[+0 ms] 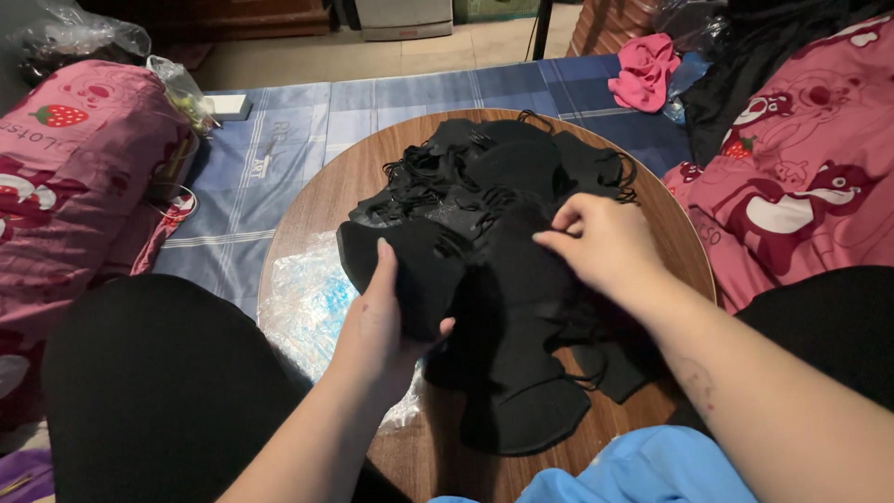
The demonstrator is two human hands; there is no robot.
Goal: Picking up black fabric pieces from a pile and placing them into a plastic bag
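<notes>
I look down on a blue checked sheet point(279, 158) spread over the floor, with pink printed cushions point(65, 168) along its left edge and more pink bedding point(801, 177) on the right. A round wooden surface point(317, 205) sits in the middle of the sheet, and a crumpled clear plastic bag point(303, 298) lies on its left edge, running in under the masks.

A loose heap of black face masks point(494, 168) covers the far half of the surface, ear loops tangled and pointing every way. Nearer to me a smaller stack of masks point(521, 373) lies flatter and overlapped, reaching toward the near edge — by my judgement this is the sorted part, and the heap beyond it is what remains, clearly the larger share.

My left hand point(377, 331) holds a few masks point(419, 270) gathered together, fingers wrapped around their back and thumb pressed on the front, just left of the near stack. My right hand point(601, 242) rests at the right of the heap's near side, fingers curled and pinched together on the black fabric or a loop there; which mask exactly, I cannot tell — everything is black on black.

A pink cloth point(643, 70) lies well apart at the far right corner of the sheet.
</notes>
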